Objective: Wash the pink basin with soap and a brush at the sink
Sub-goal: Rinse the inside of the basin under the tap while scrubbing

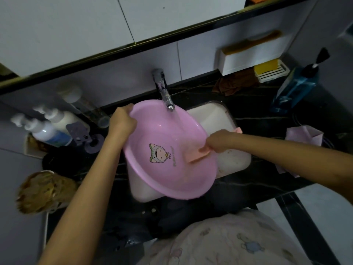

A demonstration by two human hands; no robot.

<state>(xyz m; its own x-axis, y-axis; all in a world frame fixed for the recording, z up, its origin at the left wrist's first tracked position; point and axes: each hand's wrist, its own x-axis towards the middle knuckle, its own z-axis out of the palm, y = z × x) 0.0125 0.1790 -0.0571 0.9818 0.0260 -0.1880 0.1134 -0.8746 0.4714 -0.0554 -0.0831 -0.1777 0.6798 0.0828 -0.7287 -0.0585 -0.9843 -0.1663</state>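
Observation:
The pink basin [164, 169], with a cartoon figure printed on its bottom, is tilted over the white sink [214, 119]. My left hand [122, 121] grips its far left rim. My right hand [219, 141] holds a pink brush [196, 156] against the inside of the basin near its right edge; the handle end shows behind my hand. Water runs from the chrome tap [163, 90] into the basin just above the brush.
White pump bottles [49, 127] and a purple holder [80, 131] stand left of the sink. A blue pump bottle [296, 88], a yellow soap [266, 68] on a white rack, a brown cloth [235, 83] and a pink box [303, 134] sit on the dark counter [254, 109] at right.

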